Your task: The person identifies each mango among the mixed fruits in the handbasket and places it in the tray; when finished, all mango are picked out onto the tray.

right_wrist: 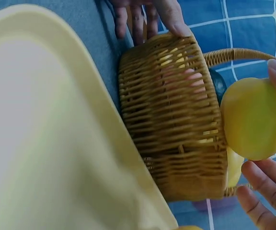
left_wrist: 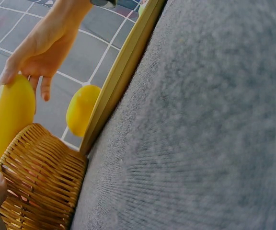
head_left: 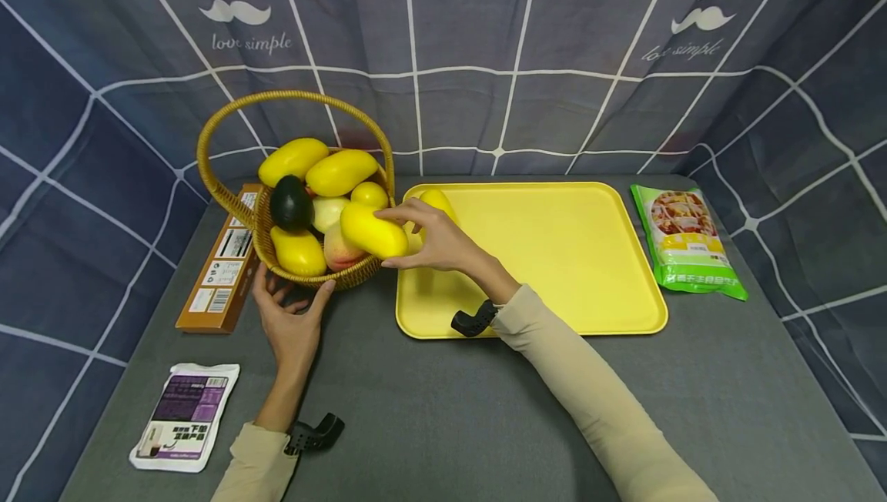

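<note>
My right hand holds a yellow mango between thumb and fingers, over the right rim of the wicker basket. My left hand grips the basket's front side, its thumb at the rim, as the right wrist view also shows. Inside the basket lie several more yellow mangoes, a dark green avocado, a pinkish peach, a pale round fruit and a smaller yellow fruit. Another yellow fruit sits on the yellow tray, partly hidden by my right hand.
The basket's tall handle arches over the fruit. An orange-brown box lies left of the basket, partly beneath it in view. A white and purple pouch lies front left, a green food packet right of the tray. Grid-patterned curtains surround the table.
</note>
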Action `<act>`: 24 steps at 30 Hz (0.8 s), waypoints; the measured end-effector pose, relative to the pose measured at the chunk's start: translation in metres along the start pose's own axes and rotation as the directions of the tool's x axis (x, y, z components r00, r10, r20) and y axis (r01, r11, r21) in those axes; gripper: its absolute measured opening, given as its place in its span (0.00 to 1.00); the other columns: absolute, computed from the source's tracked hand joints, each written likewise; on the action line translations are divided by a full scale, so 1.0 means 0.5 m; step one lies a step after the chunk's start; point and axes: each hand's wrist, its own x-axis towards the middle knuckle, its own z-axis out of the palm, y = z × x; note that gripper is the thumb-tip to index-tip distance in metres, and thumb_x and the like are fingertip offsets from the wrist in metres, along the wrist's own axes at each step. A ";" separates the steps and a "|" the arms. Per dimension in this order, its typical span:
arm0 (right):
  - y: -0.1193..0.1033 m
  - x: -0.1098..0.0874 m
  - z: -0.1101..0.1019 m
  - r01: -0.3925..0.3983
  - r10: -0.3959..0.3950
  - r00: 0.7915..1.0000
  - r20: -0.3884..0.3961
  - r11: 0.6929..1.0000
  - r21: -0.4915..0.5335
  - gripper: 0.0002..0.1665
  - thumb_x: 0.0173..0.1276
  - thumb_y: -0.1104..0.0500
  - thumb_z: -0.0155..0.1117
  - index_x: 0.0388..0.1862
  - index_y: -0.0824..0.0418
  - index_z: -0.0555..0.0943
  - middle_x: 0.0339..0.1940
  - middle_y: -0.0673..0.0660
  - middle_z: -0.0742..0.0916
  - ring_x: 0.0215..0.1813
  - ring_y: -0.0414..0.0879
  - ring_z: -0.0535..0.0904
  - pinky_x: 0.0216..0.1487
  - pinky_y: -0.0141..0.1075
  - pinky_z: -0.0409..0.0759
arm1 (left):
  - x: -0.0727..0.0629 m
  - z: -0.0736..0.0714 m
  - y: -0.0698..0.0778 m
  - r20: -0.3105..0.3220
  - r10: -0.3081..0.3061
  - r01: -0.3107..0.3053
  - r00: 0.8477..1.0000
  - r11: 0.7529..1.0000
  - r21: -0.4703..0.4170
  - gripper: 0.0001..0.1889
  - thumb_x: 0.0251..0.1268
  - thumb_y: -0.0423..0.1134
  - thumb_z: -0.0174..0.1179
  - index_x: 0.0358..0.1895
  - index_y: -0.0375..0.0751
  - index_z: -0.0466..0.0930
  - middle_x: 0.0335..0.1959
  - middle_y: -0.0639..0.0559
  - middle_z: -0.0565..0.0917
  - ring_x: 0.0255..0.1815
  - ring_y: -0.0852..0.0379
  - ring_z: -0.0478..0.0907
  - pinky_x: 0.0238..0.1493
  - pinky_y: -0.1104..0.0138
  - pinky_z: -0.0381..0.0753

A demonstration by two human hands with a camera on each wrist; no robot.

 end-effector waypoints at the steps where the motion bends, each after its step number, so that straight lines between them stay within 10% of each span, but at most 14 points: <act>1: 0.001 -0.003 -0.002 0.000 0.000 1.000 -0.012 1.000 0.008 0.42 0.47 0.48 0.83 0.63 0.54 0.79 0.49 0.52 0.82 0.50 0.44 0.74 0.49 0.40 0.77 | 0.000 0.000 -0.001 0.000 -0.002 0.002 1.000 1.000 -0.002 0.47 0.55 0.33 0.72 0.75 0.35 0.52 0.67 0.31 0.64 0.62 0.38 0.68 0.45 0.61 0.72; 24: 0.048 -0.101 -0.100 -0.153 0.141 0.955 -0.260 0.988 -0.027 0.42 0.46 0.54 0.83 0.63 0.54 0.79 0.50 0.55 0.82 0.47 0.47 0.76 0.45 0.45 0.79 | 0.000 -0.001 -0.003 0.002 -0.004 0.004 1.000 1.000 0.006 0.47 0.55 0.33 0.72 0.75 0.35 0.52 0.67 0.31 0.64 0.62 0.36 0.68 0.45 0.63 0.72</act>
